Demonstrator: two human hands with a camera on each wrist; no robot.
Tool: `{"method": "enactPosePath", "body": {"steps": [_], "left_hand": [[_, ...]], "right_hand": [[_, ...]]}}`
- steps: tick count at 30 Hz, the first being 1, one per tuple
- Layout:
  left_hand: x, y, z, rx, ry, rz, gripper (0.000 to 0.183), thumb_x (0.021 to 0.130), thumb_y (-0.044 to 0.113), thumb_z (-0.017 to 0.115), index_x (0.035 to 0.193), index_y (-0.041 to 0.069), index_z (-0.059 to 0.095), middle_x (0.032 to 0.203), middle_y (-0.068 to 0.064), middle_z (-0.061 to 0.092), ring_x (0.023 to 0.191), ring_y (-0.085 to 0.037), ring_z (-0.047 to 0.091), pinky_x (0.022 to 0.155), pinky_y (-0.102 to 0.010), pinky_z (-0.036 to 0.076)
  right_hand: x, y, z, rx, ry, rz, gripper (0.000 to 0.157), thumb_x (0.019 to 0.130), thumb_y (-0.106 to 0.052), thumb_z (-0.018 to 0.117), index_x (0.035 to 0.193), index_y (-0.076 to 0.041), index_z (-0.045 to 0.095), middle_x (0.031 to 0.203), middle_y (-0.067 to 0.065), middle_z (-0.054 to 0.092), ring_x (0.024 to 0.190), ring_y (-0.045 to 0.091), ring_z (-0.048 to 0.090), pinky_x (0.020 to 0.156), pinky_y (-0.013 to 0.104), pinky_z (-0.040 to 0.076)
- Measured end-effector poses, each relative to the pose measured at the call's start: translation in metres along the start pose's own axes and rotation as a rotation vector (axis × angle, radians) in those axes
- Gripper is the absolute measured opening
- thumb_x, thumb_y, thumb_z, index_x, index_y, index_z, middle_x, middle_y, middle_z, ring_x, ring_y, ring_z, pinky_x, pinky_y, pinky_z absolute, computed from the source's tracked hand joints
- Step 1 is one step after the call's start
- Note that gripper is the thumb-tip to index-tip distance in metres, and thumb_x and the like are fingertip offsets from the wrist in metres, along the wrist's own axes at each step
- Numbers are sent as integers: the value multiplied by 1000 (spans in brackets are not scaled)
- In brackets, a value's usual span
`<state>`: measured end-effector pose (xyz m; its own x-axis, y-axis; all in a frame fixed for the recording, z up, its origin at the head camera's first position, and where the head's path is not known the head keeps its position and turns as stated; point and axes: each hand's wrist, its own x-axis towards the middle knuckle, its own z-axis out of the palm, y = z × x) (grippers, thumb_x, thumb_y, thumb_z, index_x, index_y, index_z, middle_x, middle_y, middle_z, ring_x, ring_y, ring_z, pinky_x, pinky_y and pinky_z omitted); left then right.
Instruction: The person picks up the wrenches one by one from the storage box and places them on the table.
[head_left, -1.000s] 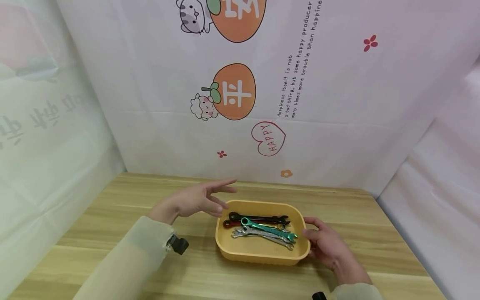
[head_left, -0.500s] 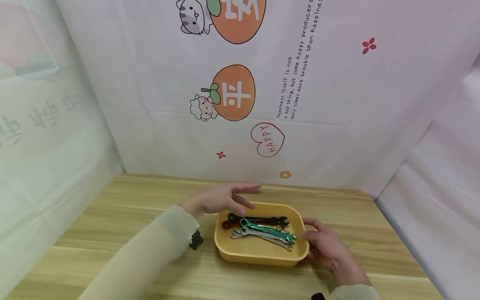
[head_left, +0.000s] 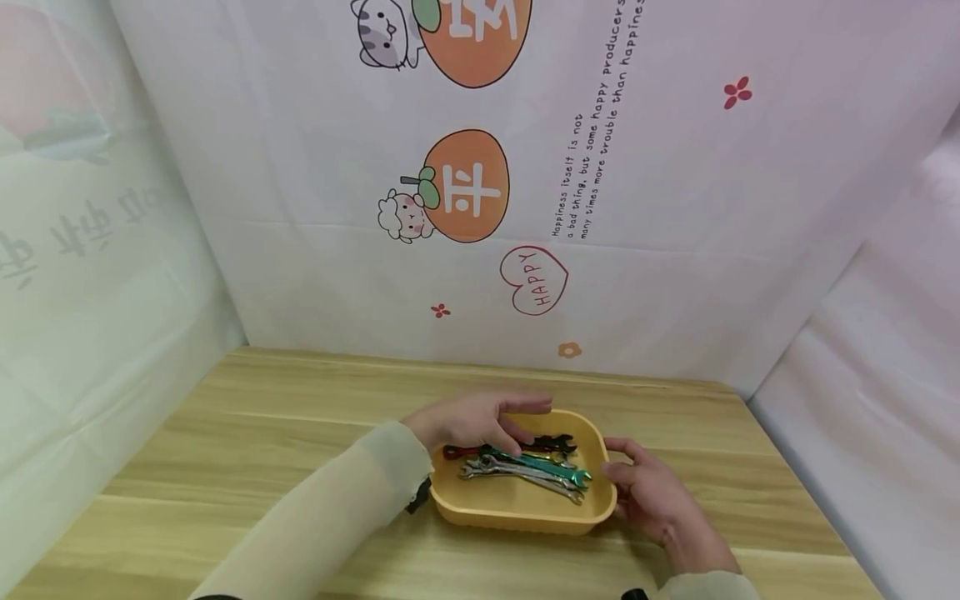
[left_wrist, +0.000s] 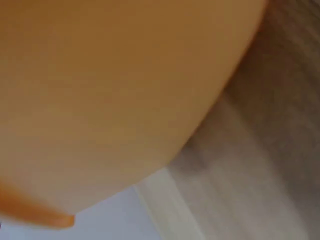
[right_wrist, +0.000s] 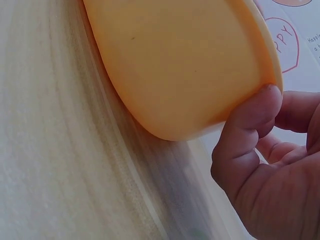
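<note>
A yellow plastic bin [head_left: 517, 518] stands on the table with several combination wrenches lying in a heap inside. On top I see a green wrench [head_left: 558, 472]; silver wrenches [head_left: 558, 490] lie in front of it. Behind are a black wrench [head_left: 562, 442] and a red one [head_left: 453, 452], partly covered by my left hand [head_left: 476, 419]. That hand reaches over the bin's back left side, fingers extended, thumb close above the green wrench; contact is unclear. My right hand [head_left: 651, 492] grips the bin's right end, its thumb on the wall [right_wrist: 175, 65] in the right wrist view.
The wood-grain table [head_left: 315, 396] extends around the bin. A printed white cloth [head_left: 645, 308] hangs behind the table's back edge, with white sheets at both sides. In the left wrist view, the bin's blurred wall [left_wrist: 110, 90] fills most of the picture.
My left hand has moved right and down, from beside the bin's left edge to over the wrenches. My right hand stays at the bin's right end, and the bin stays in place.
</note>
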<state>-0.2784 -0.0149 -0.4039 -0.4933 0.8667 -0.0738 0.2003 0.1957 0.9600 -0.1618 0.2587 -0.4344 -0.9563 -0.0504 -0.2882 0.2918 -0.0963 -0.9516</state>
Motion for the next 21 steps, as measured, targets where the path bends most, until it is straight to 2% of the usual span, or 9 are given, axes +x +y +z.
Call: {"method": "enactPosePath", "body": {"steps": [6,10,15,21], "left_hand": [[7,-12,7,-35,21,-21,90,85,-13,70,152,39,39,151,9,45,113,-23,63,86,-31,55],[7,-17,8,-3,55,-24,93,85,-12,70,153,41,36,149,9,47,109,-20,65,83,-31,56],[5,-22,7,32,72,-26,93,84,-12,71,156,34,33,149,9,47,109,-17,65,83,-29,56],[5,-27,9,47,46,-29,93,84,-12,71,159,25,29,149,3,48,117,-17,60,87,-29,54]], "right_hand": [[1,1,-1,7,-5,-5,53,100,-5,52,147,0,29,100,18,66,78,24,66,61,33,55],[1,2,-1,17,-8,-2,53,100,-5,53,146,-1,29,96,16,66,74,21,64,56,29,52],[1,3,-1,18,-13,-6,53,99,-5,53,146,-1,29,96,14,66,72,20,63,55,28,49],[1,3,-1,33,-20,-4,53,99,-5,54,146,-1,29,96,13,66,74,20,64,56,28,51]]}}
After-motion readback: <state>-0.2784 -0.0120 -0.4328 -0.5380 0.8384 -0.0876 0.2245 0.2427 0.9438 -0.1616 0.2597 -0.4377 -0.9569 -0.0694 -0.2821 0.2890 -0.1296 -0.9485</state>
